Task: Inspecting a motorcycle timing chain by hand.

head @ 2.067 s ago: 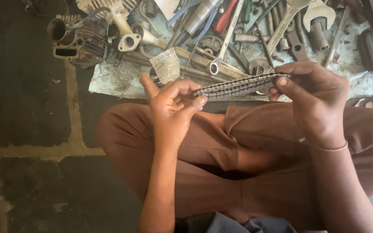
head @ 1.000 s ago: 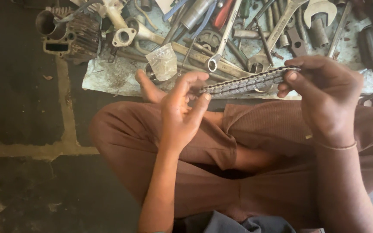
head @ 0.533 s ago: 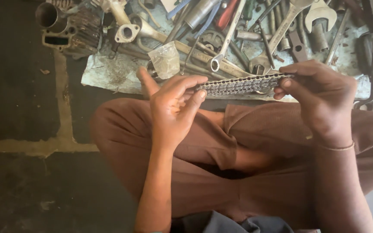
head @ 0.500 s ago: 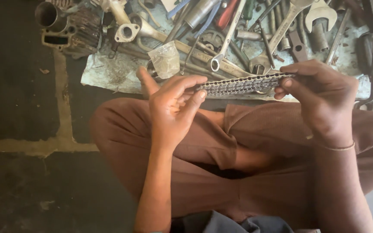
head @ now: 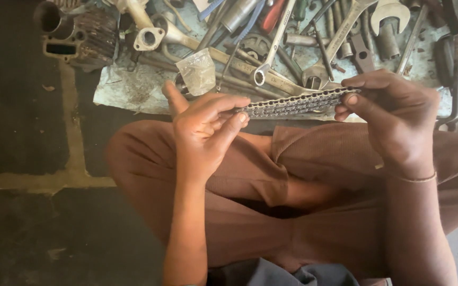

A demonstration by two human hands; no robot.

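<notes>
A short length of metal roller chain, folded double, is stretched nearly level between my two hands above my crossed legs in brown trousers. My left hand pinches its left end between fingertips and thumb. My right hand grips the right end, and a thin bangle sits on that wrist.
A dirty cloth on the dark floor ahead carries several spanners, a red-handled tool, a clear plastic cup and other metal parts. A finned engine cylinder lies at the far left.
The chain stays held taut between both hands. My left fingers have shifted slightly on its end, and the view has drifted a little.
</notes>
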